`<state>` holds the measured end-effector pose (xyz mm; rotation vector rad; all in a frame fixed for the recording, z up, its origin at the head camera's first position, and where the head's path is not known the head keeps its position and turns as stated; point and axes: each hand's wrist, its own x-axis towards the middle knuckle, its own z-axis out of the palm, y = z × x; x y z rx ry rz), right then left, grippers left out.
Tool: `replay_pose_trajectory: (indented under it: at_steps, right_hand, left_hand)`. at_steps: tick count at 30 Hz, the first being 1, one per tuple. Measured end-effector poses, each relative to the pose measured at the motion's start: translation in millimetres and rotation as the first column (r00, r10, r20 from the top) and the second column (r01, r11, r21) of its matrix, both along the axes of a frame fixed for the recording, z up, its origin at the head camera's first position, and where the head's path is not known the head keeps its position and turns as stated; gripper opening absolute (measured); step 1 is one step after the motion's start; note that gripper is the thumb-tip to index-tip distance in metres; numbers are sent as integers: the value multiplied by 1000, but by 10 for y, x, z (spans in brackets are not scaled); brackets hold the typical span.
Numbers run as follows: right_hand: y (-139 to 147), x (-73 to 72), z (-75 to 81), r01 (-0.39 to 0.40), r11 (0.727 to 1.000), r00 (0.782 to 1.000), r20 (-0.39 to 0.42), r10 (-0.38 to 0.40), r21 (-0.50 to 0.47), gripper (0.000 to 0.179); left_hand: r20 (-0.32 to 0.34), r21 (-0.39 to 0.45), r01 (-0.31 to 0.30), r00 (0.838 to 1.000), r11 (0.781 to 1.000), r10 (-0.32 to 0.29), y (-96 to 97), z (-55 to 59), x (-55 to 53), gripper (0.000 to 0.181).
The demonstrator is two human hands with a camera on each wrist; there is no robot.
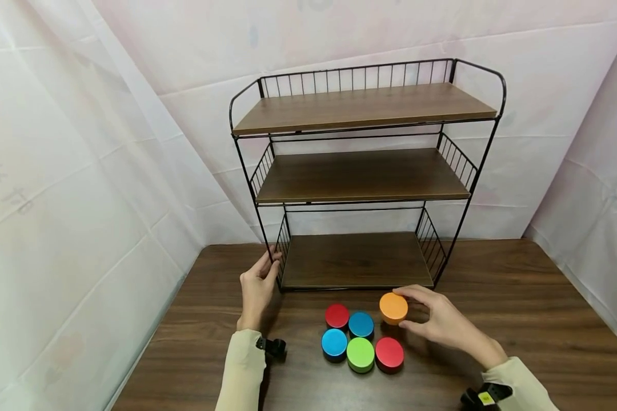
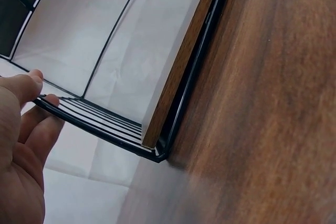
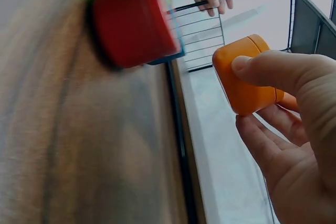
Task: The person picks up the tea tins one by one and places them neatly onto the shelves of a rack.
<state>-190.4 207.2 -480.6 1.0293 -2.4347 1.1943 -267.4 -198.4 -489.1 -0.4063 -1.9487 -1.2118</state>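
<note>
My left hand [image 1: 257, 288] grips the black metal side post of a three-tier shelf rack [image 1: 355, 260] near its lowest tier. In the left wrist view, the thumb and fingers [image 2: 44, 135] lie on both sides of the frame's black bar [image 2: 100, 131]. My right hand [image 1: 444, 322] pinches a small round orange tin [image 1: 393, 307] with a lid seam, thumb on one side and fingers on the other. The tin [image 3: 244, 80] is raised off the table in the right wrist view, just in front of the rack's bottom tier.
Several similar round tins stand grouped on the wooden table [image 1: 185, 354]: red [image 1: 337, 315] and blue [image 1: 361, 324] behind, blue [image 1: 334, 343], green [image 1: 360, 354] and red [image 1: 389, 353] in front. Pale cloth [image 1: 108, 171] hangs behind and beside the table.
</note>
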Motion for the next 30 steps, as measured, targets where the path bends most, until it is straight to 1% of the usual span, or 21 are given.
replay_pose_trajectory:
  at_steps: [4, 6, 10, 14, 17, 19, 24, 30]
  right_hand:
    - [1, -16, 112, 2, 1000, 1000, 15, -2, -29, 67]
    - [2, -25, 165, -11, 999, 1000, 28, 12, -48, 67]
    - [-3, -56, 278, -67, 993, 997, 41, 71, -97, 66]
    - [-14, -92, 418, -101, 989, 995, -1, 102, -105, 64]
    - [-18, -117, 541, -118, 987, 993, -19, 117, -112, 64]
    - [-15, -132, 633, -134, 983, 991, -14, 134, -121, 63]
    - [10, -162, 887, -134, 985, 991, -17, 133, -109, 63]
    - [42, -192, 1174, -114, 989, 993, -19, 113, -89, 63]
  left_hand:
    - [-18, 3, 6, 1000, 1000, -6, 40, 71, 32, 42]
    - [-21, -4, 3, 1000, 1000, -4, 41, 77, 32, 42]
    - [-9, -17, -5, 1000, 1000, 4, 0, 24, 0, 41]
    - [5, -14, 0, 1000, 1000, 0, -50, -34, -28, 39]
    - [3, -12, 12, 1000, 1000, -12, -70, -54, -41, 39]
    - [-3, -19, 12, 1000, 1000, -12, -73, -58, -46, 38]
    - [-10, -39, 3, 1000, 999, -3, -68, -62, -43, 36]
    - [27, -43, 12, 1000, 999, -11, -75, -55, -35, 35]
